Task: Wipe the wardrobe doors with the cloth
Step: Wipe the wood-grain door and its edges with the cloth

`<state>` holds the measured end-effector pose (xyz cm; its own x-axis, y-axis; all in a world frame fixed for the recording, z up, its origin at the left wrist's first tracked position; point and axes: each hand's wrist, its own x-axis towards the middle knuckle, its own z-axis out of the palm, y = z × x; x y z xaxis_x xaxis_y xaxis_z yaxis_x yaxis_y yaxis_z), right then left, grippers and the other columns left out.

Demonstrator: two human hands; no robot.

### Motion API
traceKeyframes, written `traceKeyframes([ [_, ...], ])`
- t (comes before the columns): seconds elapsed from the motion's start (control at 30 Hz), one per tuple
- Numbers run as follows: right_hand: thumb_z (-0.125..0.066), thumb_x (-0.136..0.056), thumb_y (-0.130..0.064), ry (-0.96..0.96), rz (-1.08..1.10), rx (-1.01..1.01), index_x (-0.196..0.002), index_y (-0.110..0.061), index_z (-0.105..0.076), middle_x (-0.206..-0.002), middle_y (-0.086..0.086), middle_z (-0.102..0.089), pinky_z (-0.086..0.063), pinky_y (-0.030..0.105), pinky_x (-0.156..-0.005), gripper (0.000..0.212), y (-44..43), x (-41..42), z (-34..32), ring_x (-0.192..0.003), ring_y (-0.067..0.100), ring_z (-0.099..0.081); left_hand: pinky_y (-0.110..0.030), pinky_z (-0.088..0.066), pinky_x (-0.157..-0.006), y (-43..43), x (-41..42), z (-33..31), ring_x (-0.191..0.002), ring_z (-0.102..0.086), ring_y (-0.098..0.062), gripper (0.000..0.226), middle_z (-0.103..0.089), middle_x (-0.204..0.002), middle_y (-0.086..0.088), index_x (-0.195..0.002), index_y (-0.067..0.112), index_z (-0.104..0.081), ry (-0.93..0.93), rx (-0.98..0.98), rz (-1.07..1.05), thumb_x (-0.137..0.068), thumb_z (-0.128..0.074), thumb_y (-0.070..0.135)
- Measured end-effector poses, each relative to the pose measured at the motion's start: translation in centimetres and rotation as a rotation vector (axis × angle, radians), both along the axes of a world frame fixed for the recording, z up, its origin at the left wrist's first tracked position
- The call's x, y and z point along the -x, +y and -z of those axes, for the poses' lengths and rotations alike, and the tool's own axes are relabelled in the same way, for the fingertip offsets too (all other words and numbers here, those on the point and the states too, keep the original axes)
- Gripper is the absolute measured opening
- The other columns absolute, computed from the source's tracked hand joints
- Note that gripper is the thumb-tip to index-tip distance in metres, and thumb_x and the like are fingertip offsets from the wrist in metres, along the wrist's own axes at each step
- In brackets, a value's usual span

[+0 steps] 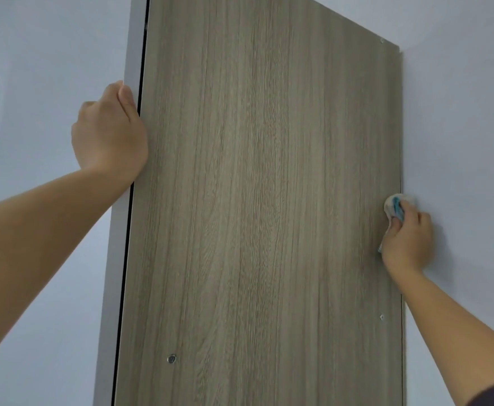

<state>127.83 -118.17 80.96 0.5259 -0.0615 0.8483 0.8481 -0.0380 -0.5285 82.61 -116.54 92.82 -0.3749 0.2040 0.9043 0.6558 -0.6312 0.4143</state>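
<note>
A tall wood-grain wardrobe panel (263, 200) fills the middle of the head view. My left hand (109, 133) grips its left edge, fingers curled around the pale grey door strip (131, 68). My right hand (408, 244) holds a bunched white and teal cloth (393, 208) and presses it on the panel's right edge, where the wood meets the wall. Part of the cloth is hidden under my fingers.
Pale blue-white walls (35, 54) flank the panel on both sides. Small metal screw heads (171, 358) dot the wood near the lower left, lower right and upper right corners. A dark gap runs between the grey strip and the wood panel.
</note>
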Motion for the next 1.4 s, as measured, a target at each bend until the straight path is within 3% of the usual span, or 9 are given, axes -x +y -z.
traceKeyframes([
  [0.07,-0.049,-0.097,-0.012,0.0,-0.05,-0.038,-0.133,-0.011,-0.053,-0.116,0.021,-0.051,-0.045,0.043,-0.076,0.037,-0.1,1.2,0.2,-0.099,0.039,-0.053,-0.045,-0.036,-0.078,0.1,0.1,0.0,-0.086,-0.043,-0.031,0.035,-0.049,-0.082,-0.013,-0.091,0.013,-0.044,-0.003,-0.006,0.012,-0.106,-0.017,0.029],
  [0.2,-0.051,-0.095,-0.011,-0.063,-0.202,-0.122,-0.133,-0.012,-0.054,-0.116,0.015,-0.049,-0.038,0.028,-0.076,0.038,-0.3,6.7,1.0,-0.093,0.024,-0.053,-0.04,-0.031,-0.075,-0.1,0.0,-0.1,-0.085,-0.04,-0.029,0.033,-0.046,-0.08,-0.011,-0.09,0.012,-0.043,-0.006,-0.005,0.025,-0.105,-0.017,0.026],
  [0.4,-0.061,-0.085,-0.004,-0.344,-0.355,-0.152,-0.131,-0.011,-0.056,-0.102,-0.005,-0.043,-0.039,0.018,-0.061,0.047,-0.3,18.2,2.3,-0.077,0.012,-0.049,-0.042,-0.035,-0.079,-0.4,-0.2,0.1,-0.088,-0.038,-0.027,0.033,-0.045,-0.082,-0.009,-0.094,0.011,-0.045,-0.013,0.003,0.082,-0.106,-0.019,0.025],
  [0.6,-0.051,-0.086,-0.018,-0.589,-0.412,-0.133,-0.132,-0.011,-0.056,-0.097,0.0,-0.051,-0.044,0.019,-0.066,0.048,-0.4,26.4,3.5,-0.081,0.012,-0.05,-0.037,-0.03,-0.073,-0.2,-0.1,-0.1,-0.088,-0.038,-0.025,0.031,-0.036,-0.071,0.001,-0.091,0.012,-0.043,-0.005,-0.001,0.126,-0.106,-0.019,0.025],
  [0.8,-0.061,-0.084,-0.021,-0.877,-0.461,-0.123,-0.128,-0.014,-0.055,-0.105,0.002,-0.057,-0.052,0.025,-0.06,0.045,-0.2,33.1,5.8,-0.083,0.015,-0.056,-0.037,-0.03,-0.074,0.1,0.4,0.0,-0.092,-0.041,-0.029,0.032,-0.047,-0.086,-0.01,-0.095,0.011,-0.045,0.028,-0.017,0.109,-0.106,-0.019,0.025],
  [0.97,-0.061,-0.089,-0.018,-1.049,-0.427,-0.124,-0.123,-0.013,-0.064,-0.098,0.002,-0.06,-0.05,0.028,-0.052,0.035,-0.4,33.7,6.9,-0.076,0.015,-0.053,-0.045,-0.037,-0.08,0.2,0.5,0.0,-0.101,-0.048,-0.037,0.034,-0.047,-0.086,-0.009,-0.095,0.01,-0.046,0.047,-0.006,0.104,-0.105,-0.018,0.026],
  [1.13,-0.059,-0.094,-0.021,-1.134,-0.394,-0.131,-0.121,-0.016,-0.067,-0.098,0.001,-0.059,-0.047,0.025,-0.055,0.029,-0.3,32.3,6.3,-0.072,0.014,-0.051,-0.047,-0.039,-0.081,0.0,0.5,0.1,-0.1,-0.05,-0.038,0.031,-0.046,-0.084,-0.007,-0.092,0.014,-0.042,0.049,-0.003,0.074,-0.106,-0.017,0.027],
  [1.3,-0.063,-0.089,-0.022,-1.031,-0.371,-0.161,-0.129,-0.02,-0.048,-0.105,-0.002,-0.045,-0.051,0.023,-0.062,0.043,0.5,28.6,5.6,-0.079,0.013,-0.054,-0.044,-0.036,-0.084,-0.2,0.4,0.1,-0.104,-0.048,-0.035,0.039,-0.047,-0.087,-0.006,-0.103,0.008,-0.05,0.063,0.02,0.018,-0.106,-0.016,0.027],
  [1.4,-0.057,-0.084,-0.018,-0.912,-0.306,-0.103,-0.134,-0.022,-0.044,-0.107,-0.002,-0.043,-0.047,0.018,-0.062,0.052,0.3,24.3,5.3,-0.085,0.012,-0.049,-0.045,-0.037,-0.085,-0.1,0.4,0.2,-0.103,-0.048,-0.034,0.033,-0.047,-0.086,-0.006,-0.095,0.013,-0.045,0.056,0.011,0.022,-0.106,-0.017,0.027],
])
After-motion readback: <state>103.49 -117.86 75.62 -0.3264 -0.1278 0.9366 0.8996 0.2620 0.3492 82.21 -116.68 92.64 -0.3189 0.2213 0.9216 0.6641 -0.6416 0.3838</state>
